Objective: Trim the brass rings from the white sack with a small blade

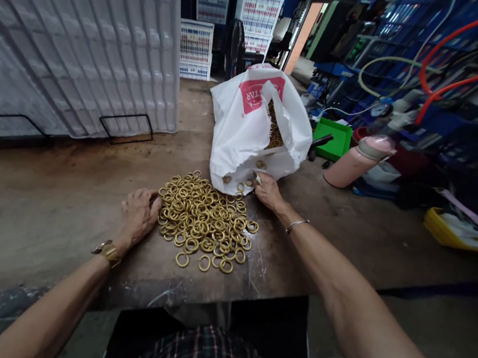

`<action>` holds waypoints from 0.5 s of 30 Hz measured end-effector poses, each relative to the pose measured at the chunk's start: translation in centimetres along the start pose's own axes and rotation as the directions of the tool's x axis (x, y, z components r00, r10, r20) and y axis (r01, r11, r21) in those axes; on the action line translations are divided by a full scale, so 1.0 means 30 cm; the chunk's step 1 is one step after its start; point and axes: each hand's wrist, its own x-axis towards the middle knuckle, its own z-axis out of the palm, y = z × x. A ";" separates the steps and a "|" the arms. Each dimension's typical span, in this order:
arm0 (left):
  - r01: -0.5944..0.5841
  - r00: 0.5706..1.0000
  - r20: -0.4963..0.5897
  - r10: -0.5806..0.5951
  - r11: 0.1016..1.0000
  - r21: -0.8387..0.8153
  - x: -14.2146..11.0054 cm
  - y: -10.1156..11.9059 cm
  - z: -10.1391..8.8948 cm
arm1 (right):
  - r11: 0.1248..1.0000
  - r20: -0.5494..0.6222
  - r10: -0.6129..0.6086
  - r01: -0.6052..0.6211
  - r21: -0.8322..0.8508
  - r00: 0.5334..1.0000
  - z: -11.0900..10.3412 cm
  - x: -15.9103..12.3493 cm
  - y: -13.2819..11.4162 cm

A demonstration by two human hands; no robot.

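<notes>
A loose pile of brass-coloured metal rings (202,216) lies on the brown worktable. My left hand (139,215) rests on its edge at the pile's left side, fingers loosely bent and apart, nothing visible in its grasp; the thumb side touches the outer rings. Behind the pile, a white plastic bag (232,135) with a red printed label lies with its torn mouth facing me, and more rings show inside. At the bag's lower right lip is my right hand (268,191), its fingers pinched on the bag's edge. A few rings lie at the mouth.
Tall stacked white ribbed trays (85,28) stand left, with black wire frames (127,125) at their base. To the right are a pink bottle (355,165), a green tray (333,139) and a yellow tray (465,234). White crates (260,7) and a black fan (236,49) stand behind.
</notes>
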 end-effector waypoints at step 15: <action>0.001 0.983 -0.168 -0.077 0.912 -0.411 -0.027 -0.054 0.018 | 0.973 -0.101 -0.130 0.147 0.178 0.986 -0.120 -0.624 -0.383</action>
